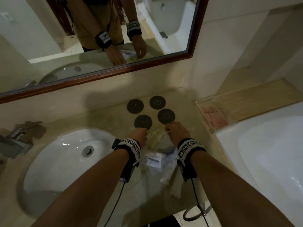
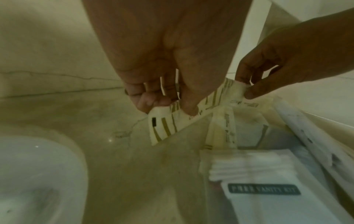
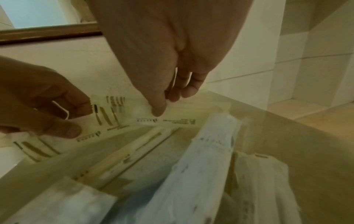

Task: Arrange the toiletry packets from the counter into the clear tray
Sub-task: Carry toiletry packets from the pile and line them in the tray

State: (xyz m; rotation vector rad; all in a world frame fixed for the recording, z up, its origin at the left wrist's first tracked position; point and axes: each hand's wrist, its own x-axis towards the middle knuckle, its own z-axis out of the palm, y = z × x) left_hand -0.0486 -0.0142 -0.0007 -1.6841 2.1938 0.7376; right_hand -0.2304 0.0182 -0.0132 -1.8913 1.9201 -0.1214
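Both my hands hold one long cream packet [image 1: 155, 134] with gold stripes by its two ends, over the far end of a clear tray [image 2: 204, 166]. My left hand [image 2: 168, 109] pinches the striped end [image 2: 164, 128]. My right hand [image 3: 168, 103] pinches the other end of the packet [image 3: 134, 112]. In the head view the left hand [image 1: 139, 133] and right hand [image 1: 177, 130] sit close together on the counter. Inside the tray [image 3: 287, 144] lie other packets, among them a white vanity kit packet [image 2: 264, 189] and a long white wrapped one [image 3: 201, 166].
A white sink [image 1: 65, 161] lies left of the hands, with a faucet [image 1: 14, 136] at the far left. Several dark round coasters [image 1: 142, 122] sit just beyond the fingers. A clear box with a pink item [image 1: 213, 118] stands right, against the bathtub [image 1: 262, 153]. The mirror [image 1: 98, 38] hangs behind.
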